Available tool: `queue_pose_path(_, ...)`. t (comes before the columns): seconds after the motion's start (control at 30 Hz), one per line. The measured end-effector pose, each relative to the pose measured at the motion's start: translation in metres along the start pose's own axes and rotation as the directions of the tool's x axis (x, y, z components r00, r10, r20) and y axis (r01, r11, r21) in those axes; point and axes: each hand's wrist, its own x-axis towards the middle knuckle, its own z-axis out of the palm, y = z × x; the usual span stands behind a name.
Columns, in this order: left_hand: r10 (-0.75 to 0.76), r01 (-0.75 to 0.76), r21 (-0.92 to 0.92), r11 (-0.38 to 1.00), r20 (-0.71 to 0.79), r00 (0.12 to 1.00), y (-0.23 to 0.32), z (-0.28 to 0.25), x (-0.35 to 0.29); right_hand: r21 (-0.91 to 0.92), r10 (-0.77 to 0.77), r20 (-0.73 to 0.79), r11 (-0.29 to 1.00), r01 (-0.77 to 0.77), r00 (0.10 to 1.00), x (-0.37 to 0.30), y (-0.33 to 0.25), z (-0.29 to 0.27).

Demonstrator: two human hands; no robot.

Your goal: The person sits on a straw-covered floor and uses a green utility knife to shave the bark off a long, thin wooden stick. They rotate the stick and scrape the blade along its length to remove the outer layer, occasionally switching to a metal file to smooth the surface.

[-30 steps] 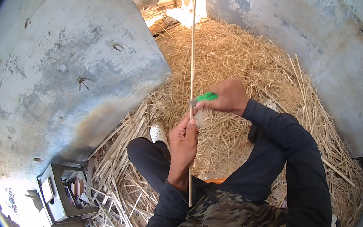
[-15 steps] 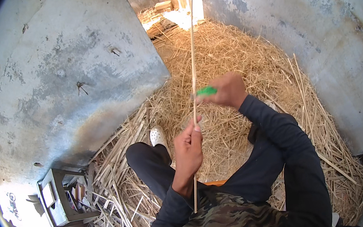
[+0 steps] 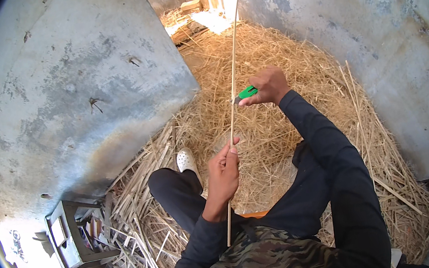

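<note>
A long, thin pale wooden stick (image 3: 234,65) runs upright through the middle of the view, its lower end near my lap. My left hand (image 3: 222,175) is closed around its lower part, thumb uppermost. Higher up and to the right, my right hand (image 3: 269,84) grips a green-handled utility knife (image 3: 246,94). The knife's dark front end meets the stick's right side, well above my left hand. The blade itself is too small to make out.
Loose straw and shavings (image 3: 269,52) cover the floor ahead, with split sticks (image 3: 141,199) heaped at left. A grey wall panel (image 3: 82,87) stands at left, another wall (image 3: 367,47) at right. An open wooden box (image 3: 80,232) sits lower left; a brick (image 3: 190,7) lies far back.
My right hand and the knife have moved slightly up and away along the stick. The stick's far end has tipped right and a little lower; my left hand stays in place.
</note>
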Motion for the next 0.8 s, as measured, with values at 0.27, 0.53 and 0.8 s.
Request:
queue_pose_path(0.27,-0.061,0.06,0.087,0.994,0.0,0.998,0.023,-0.036,-0.1,-0.228,0.856,-0.036,0.496,-0.838,0.516,-0.102,0.182,-0.005)
queue_pose_path(0.53,0.036,-0.025,-0.19,0.981,0.054,0.998,0.022,0.002,-0.007,0.154,0.546,0.057,0.822,-0.548,0.836,0.002,0.026,-0.051)
queue_pose_path(0.8,0.156,-0.158,0.049,0.986,0.034,0.987,0.035,0.019,0.015,0.259,0.216,0.069,0.939,-0.226,0.974,0.005,-0.05,-0.062)
